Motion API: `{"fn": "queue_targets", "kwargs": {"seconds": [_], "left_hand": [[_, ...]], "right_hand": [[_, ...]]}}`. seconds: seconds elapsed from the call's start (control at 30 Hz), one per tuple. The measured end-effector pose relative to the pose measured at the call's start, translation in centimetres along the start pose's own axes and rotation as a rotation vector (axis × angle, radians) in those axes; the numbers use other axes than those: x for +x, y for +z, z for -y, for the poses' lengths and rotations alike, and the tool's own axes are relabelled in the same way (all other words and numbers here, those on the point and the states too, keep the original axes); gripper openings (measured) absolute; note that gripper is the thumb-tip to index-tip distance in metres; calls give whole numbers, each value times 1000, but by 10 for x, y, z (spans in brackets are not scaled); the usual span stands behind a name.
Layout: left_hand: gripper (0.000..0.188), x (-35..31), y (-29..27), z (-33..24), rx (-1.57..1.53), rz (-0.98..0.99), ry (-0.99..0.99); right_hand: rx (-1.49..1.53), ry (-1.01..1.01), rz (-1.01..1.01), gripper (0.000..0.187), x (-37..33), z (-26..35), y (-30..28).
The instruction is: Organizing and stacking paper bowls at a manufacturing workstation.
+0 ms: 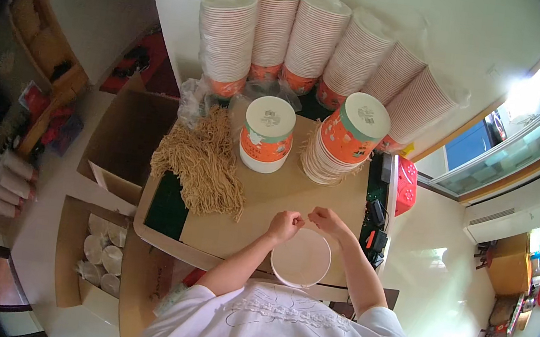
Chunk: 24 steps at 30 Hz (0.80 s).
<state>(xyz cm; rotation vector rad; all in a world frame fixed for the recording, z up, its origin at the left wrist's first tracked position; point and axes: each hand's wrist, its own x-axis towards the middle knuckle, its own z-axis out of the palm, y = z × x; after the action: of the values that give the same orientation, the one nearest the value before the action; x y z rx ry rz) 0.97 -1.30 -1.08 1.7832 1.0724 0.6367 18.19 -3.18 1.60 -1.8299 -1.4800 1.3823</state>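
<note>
A white paper bucket stands at the table's near edge, its round mouth facing up. My left hand is closed in a pinch at the far left of its rim. Just to the right, my right hand is also pinched, close above the far rim. Whatever the fingertips hold is too small to make out. A heap of tan cords lies to the left of my hands. Beyond them, an orange and green bucket sits upside down on a white one. Another upturned orange stack has cords around its lower part.
Tall sleeves of nested white and orange buckets line the wall. Black devices and a red plastic item lie at the table's right side. Left on the floor are an open carton and a box of wrapped round items.
</note>
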Motion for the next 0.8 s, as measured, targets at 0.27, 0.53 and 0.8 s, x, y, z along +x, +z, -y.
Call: {"fn": "queue_targets", "kwargs": {"seconds": [0.27,0.53,0.8], "left_hand": [[10,-4,1,1,-2,15,-28],[11,-7,1,1,-20,5,-43],[21,-4,11,20,-322,-114,-36]], "right_hand": [[-41,-15,-109,31,0,-7,4],[-25,26,-93,35,4,-24,10],[258,-96,-125,22,-1,-26,26]]}}
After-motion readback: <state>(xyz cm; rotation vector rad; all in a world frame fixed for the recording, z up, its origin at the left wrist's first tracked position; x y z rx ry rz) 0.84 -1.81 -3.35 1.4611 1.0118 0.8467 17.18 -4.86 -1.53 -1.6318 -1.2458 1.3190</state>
